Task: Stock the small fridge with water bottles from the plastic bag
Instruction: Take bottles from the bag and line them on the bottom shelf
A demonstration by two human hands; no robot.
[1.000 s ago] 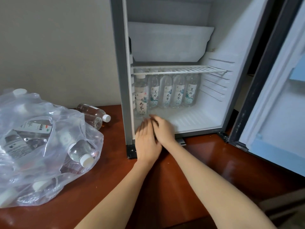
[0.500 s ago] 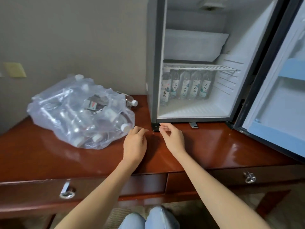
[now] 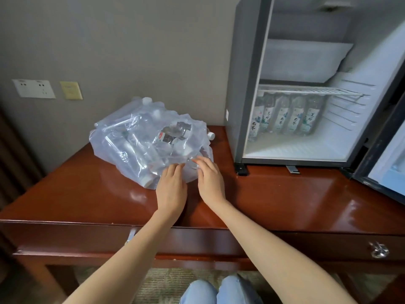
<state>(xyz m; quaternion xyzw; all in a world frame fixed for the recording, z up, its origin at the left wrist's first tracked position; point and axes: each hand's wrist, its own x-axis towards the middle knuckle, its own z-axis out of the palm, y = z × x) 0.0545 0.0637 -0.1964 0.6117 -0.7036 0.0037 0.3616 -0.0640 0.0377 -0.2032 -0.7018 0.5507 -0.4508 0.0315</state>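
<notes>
Here the plastic bag [image 3: 140, 137] lies just ahead; left hand [image 3: 172, 189], right hand [image 3: 210, 183] touch it, fingers straight

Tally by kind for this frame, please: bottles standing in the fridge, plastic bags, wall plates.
Bottles in fridge: 5
Plastic bag: 1
Wall plates: 2
Total: 8
The bottles inside the bag are too jumbled to count and are left out.

Body: L hand [image 3: 172, 187] & R hand [image 3: 211, 183], forearms [image 3: 258, 242] bare. Legs: light-blue denim [image 3: 199, 291], knees only.
</notes>
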